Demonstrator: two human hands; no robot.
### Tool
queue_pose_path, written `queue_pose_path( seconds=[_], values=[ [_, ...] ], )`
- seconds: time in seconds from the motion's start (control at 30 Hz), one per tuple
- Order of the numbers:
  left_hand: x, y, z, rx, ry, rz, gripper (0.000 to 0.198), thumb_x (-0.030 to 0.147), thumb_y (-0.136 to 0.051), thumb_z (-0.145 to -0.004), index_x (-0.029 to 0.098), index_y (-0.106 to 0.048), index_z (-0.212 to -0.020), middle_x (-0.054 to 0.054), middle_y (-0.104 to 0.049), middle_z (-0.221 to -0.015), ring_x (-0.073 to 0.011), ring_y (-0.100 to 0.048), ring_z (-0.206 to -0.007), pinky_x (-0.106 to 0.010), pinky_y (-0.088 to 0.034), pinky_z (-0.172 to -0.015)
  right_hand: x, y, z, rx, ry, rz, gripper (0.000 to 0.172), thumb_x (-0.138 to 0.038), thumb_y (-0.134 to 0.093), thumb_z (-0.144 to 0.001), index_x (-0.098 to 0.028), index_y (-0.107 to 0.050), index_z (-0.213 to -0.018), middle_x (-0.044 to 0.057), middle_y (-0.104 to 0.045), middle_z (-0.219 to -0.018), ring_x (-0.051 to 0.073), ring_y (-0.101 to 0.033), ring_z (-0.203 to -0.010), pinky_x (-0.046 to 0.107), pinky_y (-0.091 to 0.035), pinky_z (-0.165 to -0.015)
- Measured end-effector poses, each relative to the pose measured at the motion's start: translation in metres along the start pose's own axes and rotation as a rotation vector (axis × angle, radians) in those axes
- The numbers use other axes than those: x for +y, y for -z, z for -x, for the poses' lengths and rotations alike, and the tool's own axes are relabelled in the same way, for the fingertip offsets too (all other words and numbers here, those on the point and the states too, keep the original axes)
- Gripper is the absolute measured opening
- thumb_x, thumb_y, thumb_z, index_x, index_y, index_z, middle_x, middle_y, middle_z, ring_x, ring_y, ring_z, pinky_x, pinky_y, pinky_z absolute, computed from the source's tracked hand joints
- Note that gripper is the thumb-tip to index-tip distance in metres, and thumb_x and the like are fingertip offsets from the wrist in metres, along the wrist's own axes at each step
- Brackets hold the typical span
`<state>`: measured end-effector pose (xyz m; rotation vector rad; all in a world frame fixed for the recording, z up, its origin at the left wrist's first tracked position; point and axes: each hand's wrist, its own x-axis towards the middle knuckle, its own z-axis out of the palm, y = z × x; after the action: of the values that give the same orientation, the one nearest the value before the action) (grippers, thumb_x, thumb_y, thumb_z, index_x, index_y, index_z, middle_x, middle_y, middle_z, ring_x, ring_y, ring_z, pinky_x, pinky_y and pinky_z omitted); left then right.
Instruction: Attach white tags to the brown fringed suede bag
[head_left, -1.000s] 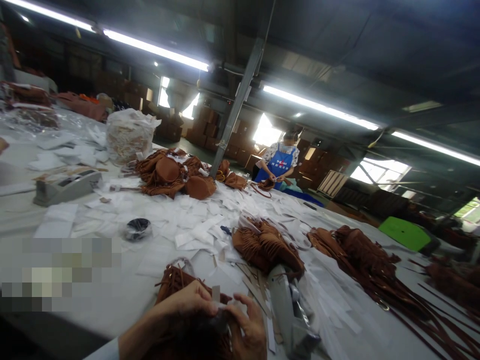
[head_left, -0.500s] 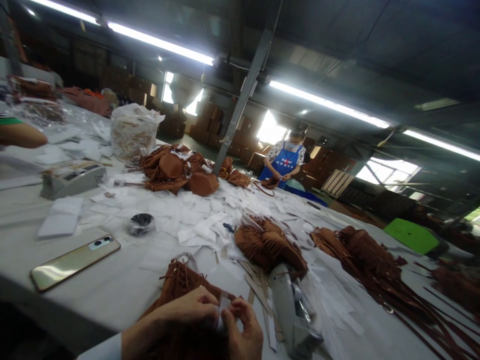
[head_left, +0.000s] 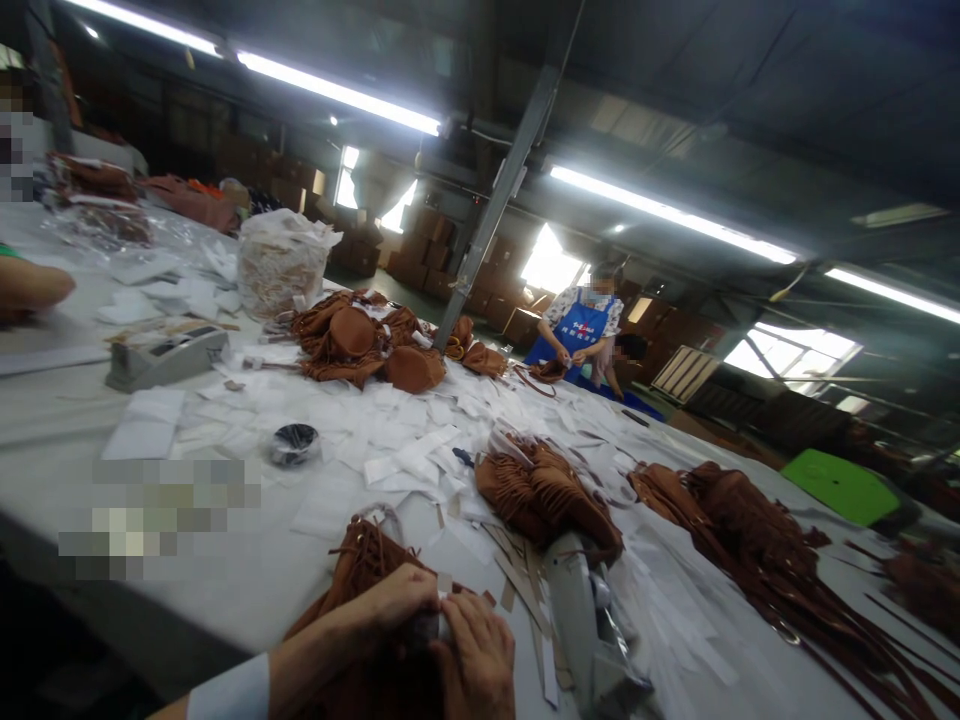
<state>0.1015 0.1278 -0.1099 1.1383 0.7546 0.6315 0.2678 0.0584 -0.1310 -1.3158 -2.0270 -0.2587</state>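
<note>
A brown fringed bag (head_left: 364, 560) lies in front of me at the table's near edge. My left hand (head_left: 401, 600) is closed, its fingertips pinching a white strip (head_left: 444, 585) at the bag's upper part. From the right, my right hand (head_left: 480, 640) presses its fingers together over the same strip, the thumb below. Both hands touch each other's work at the strip, and the palms hide most of what lies beneath. To the right of my right hand stands a grey tape dispenser (head_left: 574, 590), with another brown fringed bag (head_left: 544, 490) resting against its far end.
White paper pieces (head_left: 360, 410) litter the table. Brown bags (head_left: 352, 335) are heaped farther back, and others (head_left: 727, 510) lie right with long straps. A second tape dispenser (head_left: 169, 358) and a black roll (head_left: 292, 443) sit left. A co-worker in a blue apron (head_left: 581, 330) stands across.
My right hand has turned and closed down flatter over the white strip, and its fingers now cover more of it. The view has shifted slightly. Another person now shows beside the co-worker in the apron.
</note>
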Motion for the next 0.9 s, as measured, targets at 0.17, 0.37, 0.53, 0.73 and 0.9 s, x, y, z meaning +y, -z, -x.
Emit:
queue_pose_path(
  seconds=[0.17,0.37,0.53,0.73,0.9],
  values=[
    [-0.002,0.002,-0.006,-0.001,0.009,-0.022,0.026,0.04,-0.054,-0.075,0.018,-0.048,-0.063,0.005,-0.039,-0.053,-0.0085,-0.031,-0.047,-0.02,-0.022,-0.044,-0.004,0.004,-0.005,0.007,0.076,-0.01,0.028,-0.036,-0.041,-0.1,-0.025,-0.059,-0.119,0.007,-0.067,-0.109,0.029,-0.06,-0.104,0.046,-0.036,-0.094],
    [0.003,-0.005,-0.003,-0.022,-0.037,-0.099,0.023,0.037,-0.053,-0.072,0.016,-0.053,-0.064,0.004,-0.042,-0.053,-0.009,-0.032,-0.047,-0.024,-0.021,-0.046,-0.001,0.02,-0.015,-0.224,0.011,-0.19,0.043,-0.021,-0.058,-0.084,-0.028,-0.048,-0.125,0.003,-0.064,-0.115,0.029,-0.057,-0.108,0.051,-0.03,-0.1],
    [-0.003,-0.009,-0.004,0.012,-0.081,-0.148,0.04,0.053,-0.058,-0.069,0.018,-0.044,-0.058,0.006,-0.035,-0.051,-0.0073,-0.026,-0.047,-0.024,-0.017,-0.046,0.004,0.03,-0.024,-0.485,-0.114,-0.318,0.039,-0.015,-0.065,-0.074,-0.028,-0.052,-0.109,-0.001,-0.065,-0.103,0.026,-0.061,-0.099,0.056,-0.025,-0.105],
    [-0.007,-0.009,-0.006,0.063,-0.111,-0.107,0.056,0.072,-0.058,-0.063,0.019,-0.041,-0.058,0.008,-0.029,-0.049,-0.0057,-0.024,-0.045,-0.023,-0.013,-0.045,0.003,0.022,-0.017,-0.329,-0.036,-0.18,0.026,-0.02,-0.068,-0.078,-0.027,-0.058,-0.101,0.0,-0.065,-0.092,0.027,-0.061,-0.094,0.057,-0.029,-0.101],
    [-0.001,-0.006,0.003,-0.048,-0.102,-0.063,0.057,0.071,-0.056,-0.071,0.014,-0.053,-0.066,0.006,-0.041,-0.053,-0.0062,-0.03,-0.046,-0.022,-0.02,-0.045,-0.008,0.03,-0.019,-0.111,-0.012,0.061,0.027,-0.021,-0.073,-0.074,-0.032,-0.066,-0.098,0.004,-0.057,-0.094,0.031,-0.054,-0.094,0.058,-0.035,-0.091]
  ],
)
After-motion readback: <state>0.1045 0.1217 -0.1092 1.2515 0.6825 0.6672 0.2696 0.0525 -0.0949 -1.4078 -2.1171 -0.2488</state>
